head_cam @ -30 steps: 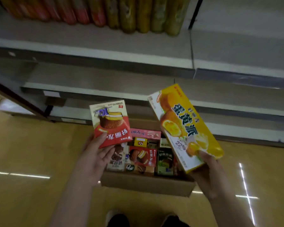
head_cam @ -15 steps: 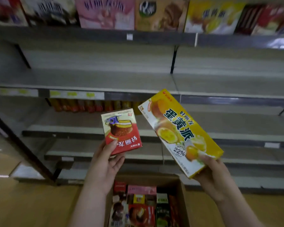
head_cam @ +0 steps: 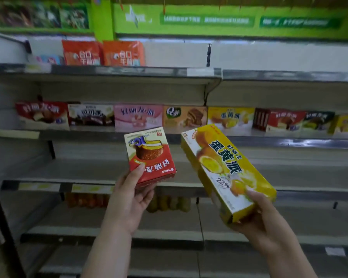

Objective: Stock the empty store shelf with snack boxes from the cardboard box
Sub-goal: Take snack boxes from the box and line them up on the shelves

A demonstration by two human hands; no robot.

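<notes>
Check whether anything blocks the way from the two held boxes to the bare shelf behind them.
Nothing visible does. The left hand holds the red box and the right hand the yellow box in open air before the bare shelf.

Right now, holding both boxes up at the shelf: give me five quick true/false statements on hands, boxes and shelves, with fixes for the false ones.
1. The left hand grips a small red snack box. True.
2. The right hand is empty. False: it holds a long yellow box by its lower end.
3. The two held boxes touch each other. False: a gap shows between them.
4. The shelf directly behind the red box is fully stocked. False: it looks bare where it can be seen.
5. A row of snack boxes stands on the shelf above the held boxes. True.
</notes>
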